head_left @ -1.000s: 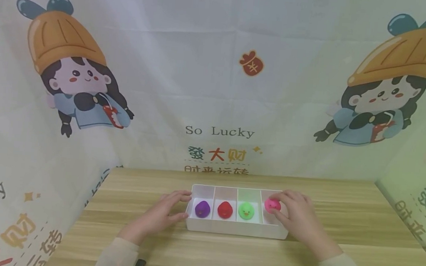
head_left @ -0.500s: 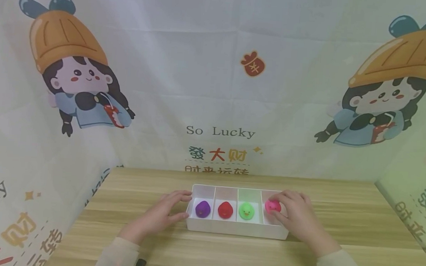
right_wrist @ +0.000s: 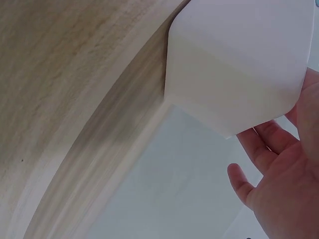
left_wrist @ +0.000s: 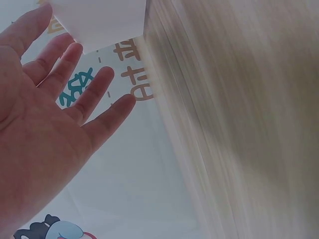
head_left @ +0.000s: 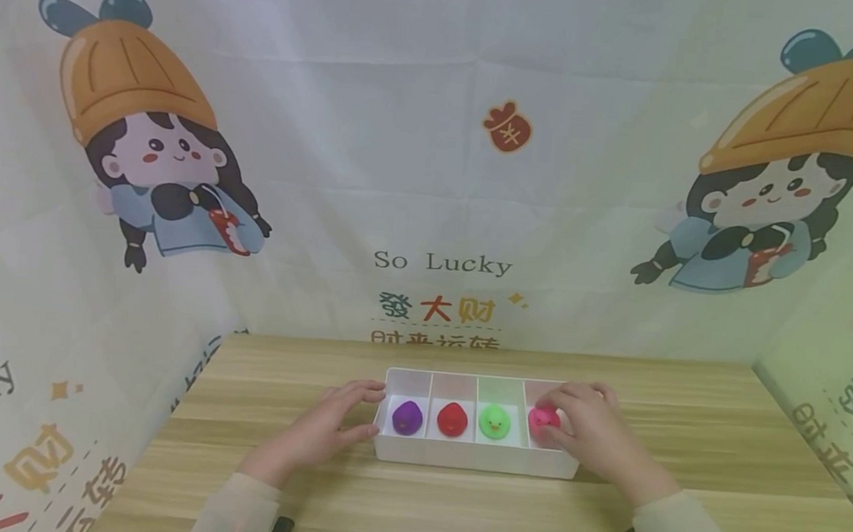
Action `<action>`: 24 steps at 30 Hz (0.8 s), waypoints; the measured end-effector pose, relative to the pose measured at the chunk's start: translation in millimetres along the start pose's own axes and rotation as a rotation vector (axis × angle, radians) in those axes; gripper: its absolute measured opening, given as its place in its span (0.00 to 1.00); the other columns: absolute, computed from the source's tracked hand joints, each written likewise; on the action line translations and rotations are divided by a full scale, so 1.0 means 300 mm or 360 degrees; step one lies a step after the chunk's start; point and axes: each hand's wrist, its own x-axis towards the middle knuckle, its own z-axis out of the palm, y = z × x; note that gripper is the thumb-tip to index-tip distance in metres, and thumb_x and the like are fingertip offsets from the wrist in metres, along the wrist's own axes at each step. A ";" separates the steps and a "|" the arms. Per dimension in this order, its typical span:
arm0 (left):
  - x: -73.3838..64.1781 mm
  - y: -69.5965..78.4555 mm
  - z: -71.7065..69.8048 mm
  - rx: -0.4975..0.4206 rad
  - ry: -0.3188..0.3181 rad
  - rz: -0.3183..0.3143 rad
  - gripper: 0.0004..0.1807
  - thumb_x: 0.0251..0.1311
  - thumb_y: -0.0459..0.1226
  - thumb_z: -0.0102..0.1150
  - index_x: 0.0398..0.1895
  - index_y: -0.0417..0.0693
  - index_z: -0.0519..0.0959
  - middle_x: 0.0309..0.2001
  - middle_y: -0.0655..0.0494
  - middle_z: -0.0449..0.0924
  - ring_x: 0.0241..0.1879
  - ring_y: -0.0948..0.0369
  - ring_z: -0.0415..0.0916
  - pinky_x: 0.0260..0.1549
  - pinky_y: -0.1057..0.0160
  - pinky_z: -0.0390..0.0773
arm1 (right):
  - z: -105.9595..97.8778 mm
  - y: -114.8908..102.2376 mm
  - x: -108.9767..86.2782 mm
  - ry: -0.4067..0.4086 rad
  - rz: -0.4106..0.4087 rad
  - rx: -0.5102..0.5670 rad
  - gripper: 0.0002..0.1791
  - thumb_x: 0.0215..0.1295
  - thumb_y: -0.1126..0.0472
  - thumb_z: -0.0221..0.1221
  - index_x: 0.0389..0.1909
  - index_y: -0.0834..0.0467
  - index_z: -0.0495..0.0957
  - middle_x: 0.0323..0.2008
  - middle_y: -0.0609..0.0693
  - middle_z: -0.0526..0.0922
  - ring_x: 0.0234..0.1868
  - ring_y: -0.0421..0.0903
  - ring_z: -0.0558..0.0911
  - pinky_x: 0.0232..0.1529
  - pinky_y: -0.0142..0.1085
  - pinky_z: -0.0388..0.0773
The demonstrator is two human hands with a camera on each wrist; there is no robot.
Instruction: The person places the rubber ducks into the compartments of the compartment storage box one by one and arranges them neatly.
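Observation:
A long white divided box [head_left: 475,457] stands on the table. My right hand [head_left: 594,429] reaches over its right end and pinches a round pink toy [head_left: 544,417] with a small face, low inside the rightmost compartment. Fingers and thumb partly cover that toy. At the box's other end, my left hand [head_left: 327,425] rests its fingertips against the wall, with fingers extended in the left wrist view. A purple toy [head_left: 407,418], a red toy [head_left: 452,419] and a green toy duck [head_left: 494,422] with an orange beak each sit in their own compartment. The right wrist view hides the toys behind the box's end wall [right_wrist: 234,64].
The wooden table [head_left: 452,518] runs back to a printed white cloth [head_left: 345,151], which also hangs along both sides. Thin dividers separate the box's compartments.
My right hand has lowered the pink toy slightly, further into the rightmost compartment. The left hand stays at the box's left end, and the other toys have not moved.

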 end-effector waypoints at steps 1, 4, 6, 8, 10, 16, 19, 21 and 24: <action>0.000 0.000 0.000 0.0001 0.0001 0.0002 0.27 0.69 0.39 0.63 0.69 0.41 0.73 0.77 0.47 0.66 0.76 0.40 0.60 0.75 0.33 0.59 | -0.001 0.000 0.001 -0.0012 0.0002 0.0004 0.15 0.57 0.56 0.75 0.44 0.53 0.86 0.45 0.46 0.88 0.55 0.52 0.82 0.66 0.61 0.63; 0.001 -0.003 0.001 0.0008 0.0003 0.0005 0.27 0.69 0.39 0.63 0.69 0.41 0.73 0.77 0.46 0.66 0.76 0.40 0.60 0.75 0.33 0.59 | -0.004 0.000 0.007 -0.0046 0.0010 0.0007 0.15 0.57 0.55 0.76 0.43 0.52 0.86 0.44 0.46 0.88 0.55 0.52 0.83 0.66 0.62 0.62; 0.001 -0.004 0.001 0.0008 0.0002 0.0005 0.27 0.70 0.39 0.63 0.69 0.41 0.73 0.77 0.46 0.66 0.76 0.40 0.60 0.75 0.33 0.59 | -0.005 0.001 0.011 -0.0069 0.0021 -0.0003 0.15 0.56 0.54 0.76 0.42 0.52 0.86 0.44 0.45 0.88 0.55 0.52 0.83 0.66 0.64 0.62; 0.002 -0.005 0.002 0.0005 0.0001 0.0001 0.27 0.70 0.39 0.63 0.69 0.41 0.73 0.77 0.47 0.66 0.76 0.40 0.59 0.75 0.33 0.59 | -0.007 0.001 0.016 -0.0096 0.0038 -0.0012 0.15 0.56 0.54 0.76 0.42 0.52 0.86 0.43 0.45 0.88 0.54 0.52 0.83 0.67 0.65 0.61; 0.002 -0.005 0.002 0.0003 0.0003 -0.0002 0.27 0.70 0.40 0.63 0.69 0.42 0.73 0.77 0.48 0.66 0.76 0.40 0.59 0.75 0.33 0.60 | -0.009 0.000 0.021 -0.0129 0.0058 -0.0022 0.15 0.56 0.53 0.77 0.42 0.51 0.86 0.42 0.44 0.88 0.53 0.51 0.83 0.68 0.66 0.60; 0.004 -0.007 0.004 0.0010 -0.0005 -0.0018 0.28 0.69 0.39 0.64 0.70 0.42 0.73 0.77 0.49 0.65 0.76 0.41 0.59 0.76 0.34 0.59 | -0.012 -0.005 0.033 -0.0194 0.0094 -0.0034 0.15 0.54 0.54 0.78 0.40 0.50 0.85 0.39 0.43 0.88 0.50 0.50 0.83 0.68 0.68 0.58; 0.006 -0.008 0.006 0.0011 -0.0009 -0.0024 0.28 0.69 0.39 0.64 0.70 0.42 0.73 0.78 0.49 0.65 0.76 0.41 0.59 0.76 0.34 0.59 | -0.012 -0.006 0.035 -0.0198 0.0091 -0.0036 0.15 0.53 0.54 0.78 0.39 0.50 0.85 0.38 0.43 0.87 0.48 0.50 0.83 0.68 0.68 0.58; 0.006 -0.008 0.006 0.0014 -0.0007 -0.0025 0.28 0.69 0.39 0.64 0.70 0.42 0.73 0.78 0.49 0.65 0.77 0.41 0.59 0.76 0.34 0.59 | -0.016 -0.010 0.037 -0.0213 0.0097 -0.0031 0.15 0.53 0.54 0.79 0.38 0.50 0.85 0.37 0.42 0.87 0.47 0.49 0.82 0.68 0.69 0.57; 0.006 -0.009 0.007 0.0015 -0.0004 -0.0032 0.28 0.69 0.39 0.64 0.70 0.42 0.73 0.78 0.50 0.65 0.76 0.42 0.59 0.76 0.34 0.59 | -0.020 -0.012 0.040 -0.0231 0.0108 -0.0025 0.14 0.52 0.55 0.79 0.37 0.49 0.85 0.35 0.41 0.86 0.45 0.48 0.81 0.68 0.69 0.56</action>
